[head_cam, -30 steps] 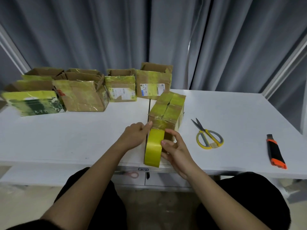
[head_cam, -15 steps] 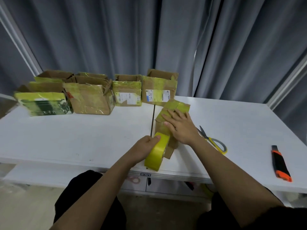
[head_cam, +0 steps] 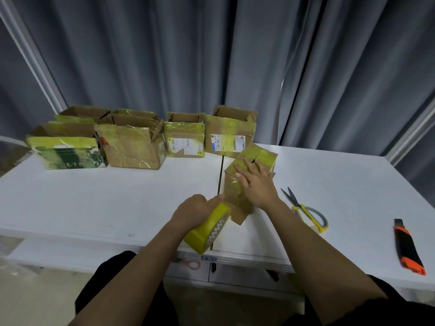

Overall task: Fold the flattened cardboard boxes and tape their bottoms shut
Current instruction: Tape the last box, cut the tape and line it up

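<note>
A small cardboard box (head_cam: 264, 157) lies bottom-up at the middle of the white table (head_cam: 94, 203), its flaps crossed by yellow tape. My right hand (head_cam: 256, 184) presses flat on the taped top with straight fingers. My left hand (head_cam: 196, 211) grips a yellow tape roll (head_cam: 206, 231) near the table's front edge, thumb stretched toward the box. A strip of tape runs from the roll up the box's near side.
Several folded boxes (head_cam: 131, 147) stand in a row at the back left. Yellow-handled scissors (head_cam: 306, 211) lie right of the box. An orange-and-black utility knife (head_cam: 409, 247) rests near the right front edge. Grey curtains hang behind.
My right hand left the tape roll and moved onto the box top, then slid slightly along it. My left hand took hold of the roll and tilted it.
</note>
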Available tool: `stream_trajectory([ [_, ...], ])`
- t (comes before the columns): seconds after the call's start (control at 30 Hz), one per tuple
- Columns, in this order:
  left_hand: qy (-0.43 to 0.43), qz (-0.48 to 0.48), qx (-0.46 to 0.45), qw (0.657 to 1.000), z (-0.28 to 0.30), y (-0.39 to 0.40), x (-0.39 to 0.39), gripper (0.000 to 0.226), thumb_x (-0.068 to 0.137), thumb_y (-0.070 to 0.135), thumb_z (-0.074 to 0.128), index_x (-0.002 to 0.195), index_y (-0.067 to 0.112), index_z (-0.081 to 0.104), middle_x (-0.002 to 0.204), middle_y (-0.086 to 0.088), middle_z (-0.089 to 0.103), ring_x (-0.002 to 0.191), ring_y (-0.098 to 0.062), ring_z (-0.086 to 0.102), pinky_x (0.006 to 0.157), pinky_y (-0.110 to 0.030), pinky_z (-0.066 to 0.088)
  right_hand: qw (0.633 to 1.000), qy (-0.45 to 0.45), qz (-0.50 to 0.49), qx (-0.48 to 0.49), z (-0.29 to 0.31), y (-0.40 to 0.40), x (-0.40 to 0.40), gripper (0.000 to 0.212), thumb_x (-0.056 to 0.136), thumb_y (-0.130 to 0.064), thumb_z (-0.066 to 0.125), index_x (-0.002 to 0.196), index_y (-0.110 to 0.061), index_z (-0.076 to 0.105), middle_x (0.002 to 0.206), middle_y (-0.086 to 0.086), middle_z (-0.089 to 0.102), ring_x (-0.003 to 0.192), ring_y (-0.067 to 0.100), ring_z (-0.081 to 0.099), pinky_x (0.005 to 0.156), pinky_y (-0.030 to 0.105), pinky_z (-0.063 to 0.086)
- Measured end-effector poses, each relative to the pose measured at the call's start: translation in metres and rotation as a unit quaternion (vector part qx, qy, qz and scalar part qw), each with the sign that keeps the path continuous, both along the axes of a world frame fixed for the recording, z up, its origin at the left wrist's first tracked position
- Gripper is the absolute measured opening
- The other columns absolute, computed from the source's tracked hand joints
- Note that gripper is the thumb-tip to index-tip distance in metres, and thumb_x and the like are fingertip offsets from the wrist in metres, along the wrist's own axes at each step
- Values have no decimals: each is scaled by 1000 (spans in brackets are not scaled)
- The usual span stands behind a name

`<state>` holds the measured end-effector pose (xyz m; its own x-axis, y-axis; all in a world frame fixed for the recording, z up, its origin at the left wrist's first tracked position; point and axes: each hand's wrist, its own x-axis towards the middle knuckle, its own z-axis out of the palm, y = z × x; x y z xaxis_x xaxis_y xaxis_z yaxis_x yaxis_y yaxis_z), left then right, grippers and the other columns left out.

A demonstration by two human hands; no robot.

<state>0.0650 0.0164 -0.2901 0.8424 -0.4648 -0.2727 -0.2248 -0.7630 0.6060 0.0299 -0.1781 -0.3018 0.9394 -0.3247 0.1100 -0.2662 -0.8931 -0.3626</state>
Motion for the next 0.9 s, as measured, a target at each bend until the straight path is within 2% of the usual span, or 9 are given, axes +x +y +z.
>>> stream_trajectory([
  [0.1, -7, 20, -13, 1000, 1, 3, 3, 56, 89, 65, 39, 109, 13, 47, 111, -8, 58, 98, -25, 56, 84, -35, 46, 990, -84, 11, 116, 7, -7, -9, 42, 104, -41, 26, 143, -36, 40, 158, -9, 17, 148, 15, 0, 116, 48, -5],
  [0.17, -6, 19, -35, 999, 0, 4, 6, 49, 90, 62, 42, 110, 19, 48, 114, -8, 59, 95, -24, 57, 82, -35, 47, 961, -217, -37, 164, 4, -17, -29, 40, 103, -32, 35, 138, -25, 50, 153, 0, 33, 146, 20, 17, 117, 40, 7],
  [0.23, 1, 7, -69, 998, -1, 4, 8, 42, 91, 57, 45, 113, 23, 53, 120, -7, 56, 95, -21, 55, 80, -32, 45, 941, -265, -150, 149, -13, -32, -58, 34, 97, -14, 45, 129, -12, 56, 141, 9, 46, 135, 28, 35, 110, 31, 23],
  [0.33, -5, -15, -116, 993, 0, 1, 6, 25, 95, 43, 47, 106, 25, 61, 122, -2, 57, 97, -15, 52, 79, -28, 40, 957, -71, -268, 82, -49, -60, -94, 44, 91, -11, 49, 134, -7, 47, 142, 16, 38, 132, 34, 33, 104, 39, 31],
  [0.43, -11, -29, -121, 992, 3, -2, 6, 22, 98, 29, 43, 105, 22, 63, 124, -1, 59, 101, -12, 51, 82, -25, 37, 960, 66, -271, -1, -67, -73, -107, 40, 94, -24, 48, 128, -4, 50, 130, 18, 49, 115, 35, 50, 94, 39, 40],
  [0.5, -15, -35, -104, 994, 5, -5, 5, 27, 99, 24, 40, 114, 17, 62, 128, -2, 57, 108, -16, 52, 86, -25, 38, 962, 78, -262, -19, -68, -74, -108, 40, 95, -28, 48, 127, -3, 51, 123, 17, 50, 108, 33, 54, 90, 37, 41],
  [0.7, -9, -24, -92, 995, 6, -12, 1, 31, 98, 24, 40, 125, 17, 54, 131, -3, 54, 117, -20, 50, 90, -27, 38, 945, 126, -301, -34, -60, -81, -110, 46, 95, -42, 49, 122, -6, 54, 122, 15, 51, 114, 31, 50, 94, 35, 40],
  [0.83, -22, -10, -99, 995, 3, -14, 0, 30, 97, 23, 43, 124, 17, 55, 132, -3, 54, 119, -20, 49, 90, -28, 37, 946, 71, -314, 40, -57, -80, -112, 50, 96, -45, 48, 111, 2, 55, 115, 20, 55, 109, 37, 53, 88, 38, 42],
  [0.9, -30, -3, -105, 994, 3, -15, -1, 29, 97, 23, 44, 123, 17, 56, 131, -3, 54, 119, -20, 49, 92, -29, 38, 942, 11, -317, 105, -52, -77, -115, 47, 96, -43, 49, 103, 2, 55, 107, 19, 60, 100, 37, 57, 77, 37, 42],
])
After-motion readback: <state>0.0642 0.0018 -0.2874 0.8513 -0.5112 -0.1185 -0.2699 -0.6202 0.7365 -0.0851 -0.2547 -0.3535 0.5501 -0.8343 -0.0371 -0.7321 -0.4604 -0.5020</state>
